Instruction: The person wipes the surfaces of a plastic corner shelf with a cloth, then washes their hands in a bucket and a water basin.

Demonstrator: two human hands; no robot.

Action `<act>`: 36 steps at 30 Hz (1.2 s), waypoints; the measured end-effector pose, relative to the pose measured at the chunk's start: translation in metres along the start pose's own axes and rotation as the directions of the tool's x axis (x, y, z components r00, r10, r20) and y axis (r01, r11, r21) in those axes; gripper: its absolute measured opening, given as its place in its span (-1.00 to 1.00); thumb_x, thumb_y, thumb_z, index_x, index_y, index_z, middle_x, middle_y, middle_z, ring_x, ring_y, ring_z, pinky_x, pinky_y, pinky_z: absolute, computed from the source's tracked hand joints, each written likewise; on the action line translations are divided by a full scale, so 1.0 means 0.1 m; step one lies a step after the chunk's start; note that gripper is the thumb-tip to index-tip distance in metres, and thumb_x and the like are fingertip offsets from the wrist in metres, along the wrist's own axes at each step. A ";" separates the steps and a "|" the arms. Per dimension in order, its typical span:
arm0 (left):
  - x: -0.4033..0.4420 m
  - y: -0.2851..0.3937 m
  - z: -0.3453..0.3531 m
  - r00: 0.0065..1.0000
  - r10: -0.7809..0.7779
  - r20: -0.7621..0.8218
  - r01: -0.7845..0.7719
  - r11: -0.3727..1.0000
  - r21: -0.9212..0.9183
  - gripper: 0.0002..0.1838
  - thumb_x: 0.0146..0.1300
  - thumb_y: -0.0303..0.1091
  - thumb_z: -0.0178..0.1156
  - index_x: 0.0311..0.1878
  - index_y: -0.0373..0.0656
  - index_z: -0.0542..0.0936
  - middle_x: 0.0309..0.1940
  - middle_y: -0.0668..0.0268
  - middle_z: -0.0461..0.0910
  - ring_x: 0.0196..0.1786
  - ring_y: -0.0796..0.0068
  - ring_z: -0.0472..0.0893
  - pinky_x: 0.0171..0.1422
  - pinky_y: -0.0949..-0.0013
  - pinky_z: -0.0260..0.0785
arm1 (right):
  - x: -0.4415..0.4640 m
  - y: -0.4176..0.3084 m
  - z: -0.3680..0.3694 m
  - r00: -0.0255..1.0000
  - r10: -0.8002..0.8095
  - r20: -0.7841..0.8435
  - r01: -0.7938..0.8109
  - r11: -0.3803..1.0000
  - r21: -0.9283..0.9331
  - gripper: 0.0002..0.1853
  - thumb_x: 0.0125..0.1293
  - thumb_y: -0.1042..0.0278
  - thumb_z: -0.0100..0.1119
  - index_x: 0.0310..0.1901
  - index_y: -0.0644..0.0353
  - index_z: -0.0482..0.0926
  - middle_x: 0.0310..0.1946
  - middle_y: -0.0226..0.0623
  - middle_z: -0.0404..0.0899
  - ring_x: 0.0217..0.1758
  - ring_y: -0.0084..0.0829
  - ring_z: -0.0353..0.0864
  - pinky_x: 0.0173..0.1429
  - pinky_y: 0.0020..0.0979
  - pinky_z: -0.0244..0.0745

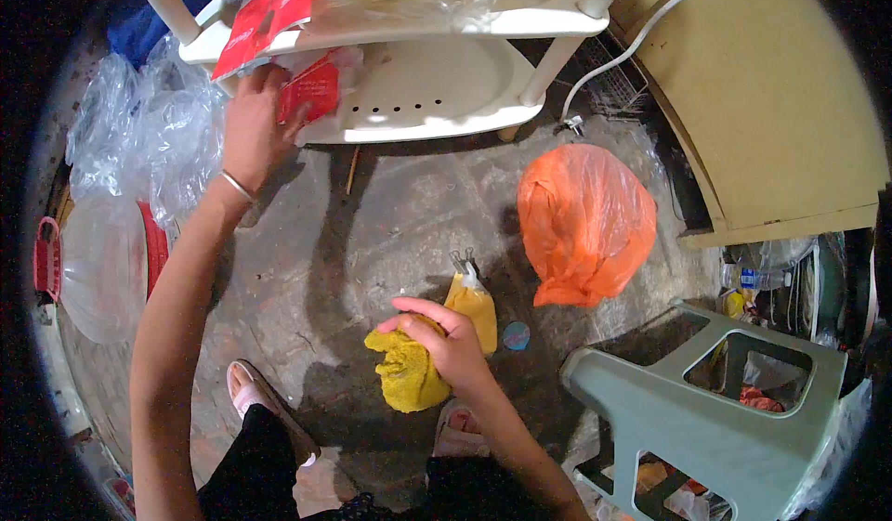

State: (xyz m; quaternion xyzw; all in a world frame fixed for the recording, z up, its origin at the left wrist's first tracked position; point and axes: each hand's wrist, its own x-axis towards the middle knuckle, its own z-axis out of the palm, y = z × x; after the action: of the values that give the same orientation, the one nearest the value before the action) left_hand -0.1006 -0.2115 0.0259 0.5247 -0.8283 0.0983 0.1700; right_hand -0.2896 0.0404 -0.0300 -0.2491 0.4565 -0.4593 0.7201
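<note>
My left hand reaches to the left end of the white plastic shelf, with a bracelet on its wrist. Its fingers and thumb are closed around a red printed plastic packet, partly covered by the hand. Another red packet hangs over the edge of the tier above. Low over the floor, my right hand grips a crumpled yellow cloth. Just beyond that hand, a yellow bag with a whitish top is on the floor.
An orange plastic bag sits on the floor at right. A grey-green stool lies on its side at lower right. Clear plastic bags and a large translucent container are at left. A white cable hangs beside a yellowish panel.
</note>
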 end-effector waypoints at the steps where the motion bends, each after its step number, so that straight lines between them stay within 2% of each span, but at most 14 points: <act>1: 0.02 0.07 0.04 1.000 -0.002 -0.001 0.002 1.000 0.000 -0.55 0.01 -0.26 0.22 -0.03 -0.24 0.39 0.01 0.10 0.38 0.05 0.09 0.40 0.02 0.07 0.32 | 0.00 0.01 0.01 1.000 -0.005 0.006 0.005 1.000 -0.010 -0.71 0.29 0.48 -0.05 0.02 0.38 0.40 -0.23 -0.19 0.60 -0.16 -0.52 0.55 -0.05 -0.52 0.43; 3: 0.04 0.13 0.25 0.986 0.117 -0.115 -0.101 0.986 0.132 -0.51 -0.01 -0.26 0.23 0.00 -0.24 0.36 0.09 0.09 0.33 0.11 0.09 0.36 0.06 0.08 0.32 | -0.01 0.00 0.06 1.000 -0.001 0.016 0.002 1.000 -0.023 -0.72 0.29 0.48 -0.05 0.02 0.38 0.41 -0.24 -0.19 0.60 -0.16 -0.52 0.54 -0.04 -0.53 0.43; 6: 0.04 0.09 0.50 0.995 0.064 -0.073 -0.052 0.986 0.159 -0.53 0.02 -0.29 0.19 0.01 -0.24 0.35 0.13 0.06 0.30 0.13 0.05 0.35 0.06 0.13 0.35 | -0.03 -0.02 0.10 0.999 -0.004 0.036 0.006 0.999 -0.041 -0.72 0.29 0.47 -0.04 0.01 0.38 0.41 -0.24 -0.19 0.60 -0.16 -0.52 0.54 -0.04 -0.53 0.42; 7: 0.06 0.12 0.44 0.999 -0.050 0.009 0.049 0.996 0.078 -0.59 0.07 -0.35 0.12 0.00 -0.28 0.34 0.11 0.06 0.31 0.09 0.04 0.39 0.01 0.15 0.38 | -0.04 -0.02 0.11 0.999 -0.012 0.043 0.014 0.999 -0.044 -0.72 0.29 0.46 -0.04 0.01 0.38 0.42 -0.25 -0.19 0.60 -0.16 -0.52 0.54 -0.04 -0.53 0.41; 16: -0.21 0.16 -0.23 0.993 0.058 -0.104 -0.099 0.886 -0.453 -0.77 0.11 -0.53 0.09 -0.13 -0.25 0.39 -0.01 0.11 0.41 -0.12 0.02 0.48 -0.11 0.21 0.38 | -0.12 -0.31 0.01 0.984 -0.139 -0.108 0.116 0.974 -0.197 -0.72 0.22 0.44 0.06 -0.03 0.33 0.46 -0.32 -0.26 0.62 -0.22 -0.53 0.57 -0.11 -0.54 0.45; 18: -0.35 0.35 -0.53 0.994 -0.035 0.106 0.098 0.719 -0.688 -0.82 0.13 -0.55 0.09 -0.17 -0.27 0.41 -0.04 0.11 0.44 -0.17 0.10 0.52 -0.14 0.24 0.39 | -0.14 -0.40 0.05 0.977 -0.195 -0.087 0.170 0.958 -0.232 -0.67 0.20 0.44 0.09 0.02 0.26 0.45 -0.33 -0.28 0.62 -0.24 -0.55 0.57 -0.13 -0.54 0.46; 19: -0.44 0.33 -0.50 0.996 0.076 -0.040 -0.085 0.815 -0.574 -0.83 0.15 -0.56 0.07 -0.16 -0.26 0.44 -0.13 0.12 0.49 -0.20 0.18 0.56 -0.14 0.30 0.41 | -0.15 -0.47 0.10 0.961 -0.267 -0.074 0.232 0.921 -0.312 -0.65 0.19 0.44 0.11 0.05 0.22 0.44 -0.33 -0.30 0.62 -0.25 -0.56 0.57 -0.14 -0.54 0.46; 20: -0.54 0.42 -0.62 0.996 0.018 0.091 0.045 0.765 -0.642 -0.81 0.18 -0.54 0.06 -0.11 -0.26 0.46 -0.19 0.11 0.52 -0.24 0.22 0.57 -0.13 0.34 0.41 | -0.16 -0.53 0.14 0.940 -0.336 -0.055 0.290 0.875 -0.388 -0.62 0.18 0.43 0.12 0.08 0.18 0.43 -0.34 -0.32 0.62 -0.26 -0.57 0.57 -0.15 -0.54 0.46; 24: -0.79 0.59 -0.83 0.972 0.133 0.195 0.047 0.702 -0.710 -0.77 0.20 -0.50 0.05 -0.07 -0.28 0.47 -0.19 0.11 0.53 -0.20 0.22 0.58 -0.12 0.34 0.42 | -0.21 -0.68 0.31 0.898 -0.434 0.075 0.409 0.758 -0.509 -0.45 0.14 0.43 0.16 0.21 0.10 0.29 -0.32 -0.23 0.60 -0.31 -0.50 0.60 -0.18 -0.47 0.48; 25: -0.83 0.66 -0.90 0.943 0.096 0.319 0.196 0.612 -0.766 -0.78 0.21 -0.49 0.05 -0.07 -0.29 0.48 -0.15 0.09 0.53 -0.17 0.19 0.58 -0.08 0.32 0.42 | -0.20 -0.65 0.31 0.875 -0.464 0.136 0.459 0.709 -0.534 -0.37 0.14 0.40 0.15 0.27 0.07 0.19 -0.31 -0.15 0.59 -0.33 -0.38 0.62 -0.19 -0.39 0.49; 28: -0.97 0.64 -0.80 0.938 0.260 0.228 0.001 0.657 -0.754 -0.75 0.20 -0.43 0.07 -0.06 -0.31 0.48 -0.10 0.05 0.52 -0.08 0.11 0.54 0.01 0.26 0.40 | -0.24 -0.70 0.39 0.930 -0.332 0.160 0.358 0.709 -0.608 -0.38 0.13 0.52 0.12 0.26 0.24 0.17 -0.40 -0.27 0.61 -0.32 -0.55 0.59 -0.13 -0.50 0.44; 33: -1.10 0.68 -0.80 0.903 0.318 0.288 0.045 0.598 -0.800 -0.70 0.19 -0.39 0.09 -0.03 -0.32 0.47 -0.07 0.05 0.51 -0.03 0.09 0.53 0.05 0.24 0.39 | -0.17 -0.63 0.40 0.949 -0.255 0.188 0.312 0.650 -0.693 -0.37 0.14 0.45 0.11 0.28 0.16 0.17 -0.48 -0.14 0.55 -0.42 -0.37 0.59 -0.25 -0.41 0.42; 35: -1.11 0.68 -0.80 0.897 0.344 0.278 0.023 0.591 -0.806 -0.68 0.19 -0.37 0.09 -0.01 -0.31 0.48 -0.06 0.05 0.51 -0.01 0.09 0.52 0.05 0.24 0.39 | -0.14 -0.54 0.34 0.951 -0.282 0.123 0.274 0.593 -0.757 -0.36 0.18 0.21 0.05 0.29 0.07 0.11 -0.42 0.04 0.56 -0.42 0.02 0.56 -0.33 -0.07 0.44; 36: -1.11 0.68 -0.81 0.896 0.345 0.278 0.024 0.590 -0.807 -0.68 0.19 -0.37 0.09 -0.01 -0.31 0.48 -0.06 0.05 0.51 -0.01 0.09 0.52 0.05 0.24 0.39 | -0.15 -0.54 0.32 0.952 -0.281 0.121 0.272 0.593 -0.758 -0.36 0.18 0.21 0.05 0.29 0.07 0.11 -0.42 0.04 0.56 -0.42 0.02 0.56 -0.33 -0.07 0.44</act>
State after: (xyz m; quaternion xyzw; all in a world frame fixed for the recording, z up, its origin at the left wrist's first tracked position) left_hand -0.1042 -0.0618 0.0585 0.3233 -0.8456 -0.3753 0.1987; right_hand -0.2870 0.0273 0.0326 -0.5954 0.5674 -0.3296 0.4636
